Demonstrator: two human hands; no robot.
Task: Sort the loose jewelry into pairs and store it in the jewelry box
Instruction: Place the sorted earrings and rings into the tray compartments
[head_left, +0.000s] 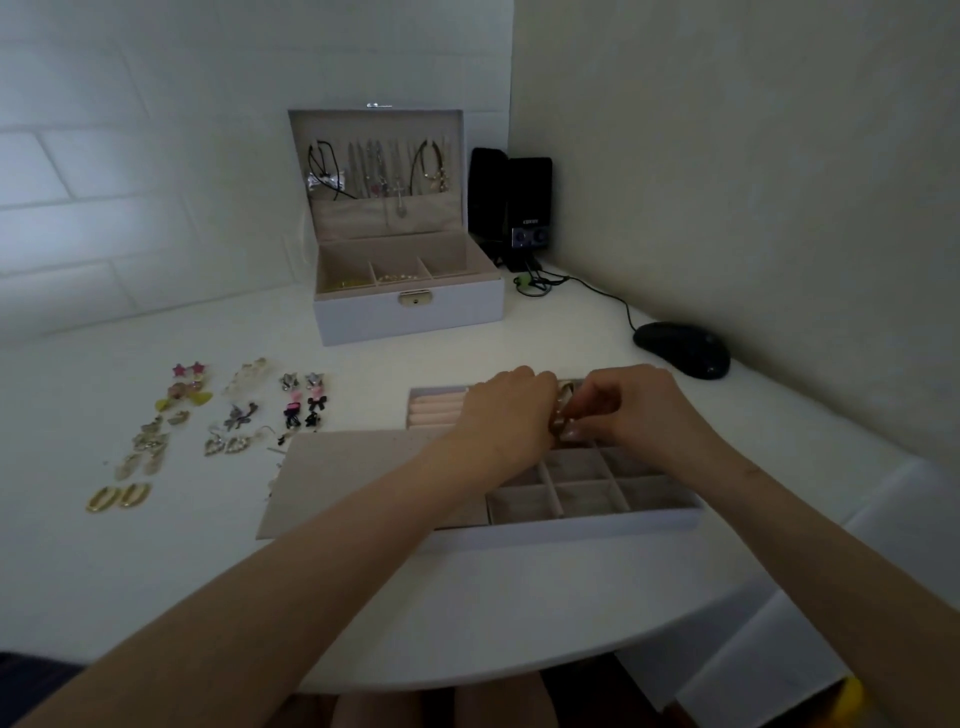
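Both forearms reach in from the near edge of the white table (156, 571) and meet over the far side of the pale lilac divided tray (571, 526). The left hand (511, 410) shows its back to the camera, wrist almost straight, fingers curled forward and down so the tips are out of sight. Whether they grip anything cannot be told. The right hand (639, 405) comes in from the other side, knuckles up and fingers bent tightly inward, with a pale-nailed fingertip (574, 431) pinching a small gold-toned hoop-shaped piece (558, 422). The piece sits right between the two hands, just above the tray's far compartments. Pink ring rolls (436, 408) fill the tray's far-left section, and a flat beige panel (353, 467) lies over its left side. To the left, loose earrings (239, 415) lie in rows of pairs on the table, well apart from the hands. Behind them the pale lilac jewelry box (410, 312) stands open with necklaces hanging inside its lid. Black speakers (519, 208) stand beside it, and a black computer mouse (683, 348) rests to the right.
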